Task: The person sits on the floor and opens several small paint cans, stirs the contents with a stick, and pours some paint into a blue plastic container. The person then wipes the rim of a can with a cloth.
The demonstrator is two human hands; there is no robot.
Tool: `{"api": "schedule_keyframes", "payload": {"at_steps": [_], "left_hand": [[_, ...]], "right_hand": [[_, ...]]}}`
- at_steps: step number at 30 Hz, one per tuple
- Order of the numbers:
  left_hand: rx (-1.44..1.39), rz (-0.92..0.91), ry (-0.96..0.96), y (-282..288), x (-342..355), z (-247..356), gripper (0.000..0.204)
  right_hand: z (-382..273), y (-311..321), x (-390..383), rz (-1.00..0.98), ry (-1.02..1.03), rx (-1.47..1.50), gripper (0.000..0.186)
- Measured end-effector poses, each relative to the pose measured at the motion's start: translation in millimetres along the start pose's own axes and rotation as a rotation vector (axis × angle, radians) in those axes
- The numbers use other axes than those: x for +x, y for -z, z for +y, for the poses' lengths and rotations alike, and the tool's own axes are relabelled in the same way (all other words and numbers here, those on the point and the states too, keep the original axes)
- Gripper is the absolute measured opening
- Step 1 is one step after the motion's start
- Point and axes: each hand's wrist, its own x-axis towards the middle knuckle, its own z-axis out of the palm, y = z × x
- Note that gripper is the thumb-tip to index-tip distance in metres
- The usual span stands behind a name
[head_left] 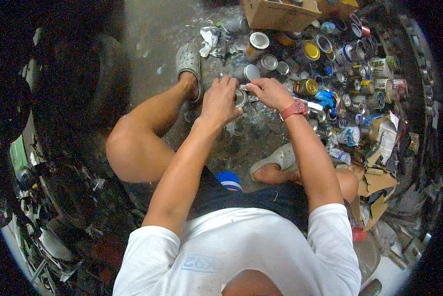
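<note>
Between my feet, a small round metal can [240,98] with a shiny rim sits low over the floor. My left hand [221,101] wraps round its left side, fingers bent over the far edge. At the can's upper right my right hand [271,92], with a red watch on the wrist, is closed. Its thumb and fingertips pinch something small and pale at the rim, too small to name. Just beyond the hands stand a can with a pale lid [251,72] and an open-topped can [269,62]. My left hand hides much of the held can.
Many cans crowd the floor to the right, among them a yellow-lidded can [311,50]. A cardboard box [281,15] stands at the far side. White crumpled cloth or paper [210,41] lies near my left shoe [188,61]. Torn cardboard [378,185] is at the right.
</note>
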Motion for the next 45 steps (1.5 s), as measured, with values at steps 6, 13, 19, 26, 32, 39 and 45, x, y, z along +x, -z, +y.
{"api": "schedule_keyframes", "payload": {"at_steps": [6,13,19,26,32,39,45], "left_hand": [[-0.069,-0.019,-0.014,5.8,1.0,17.1,0.071],[-0.005,0.048,-0.034,-1.5,6.2,36.2,0.076],[0.016,-0.059,-0.024,-3.5,14.2,43.1,0.077],[0.053,-0.064,-0.033,-4.4,11.2,35.9,0.078],[0.064,-0.112,-0.013,-5.0,5.1,30.6,0.082],[0.015,-0.121,0.048,-5.0,8.7,39.2,0.081],[-0.020,-0.095,0.037,-0.4,13.9,48.3,0.081]], "right_hand": [[35.8,-10.5,-2.0,-0.202,-0.077,0.428,0.043],[22.8,28.1,-34.9,0.088,-0.104,0.083,0.044],[-2.1,22.6,-48.1,0.174,-0.067,-0.277,0.035],[5.5,13.7,-43.3,0.109,-0.012,-0.124,0.040],[37.4,-9.6,-34.6,-0.097,-0.004,0.282,0.045],[50.8,-25.7,-40.8,0.116,-0.009,0.450,0.038],[90.4,50.3,-67.7,0.610,-0.349,0.422,0.031]]}}
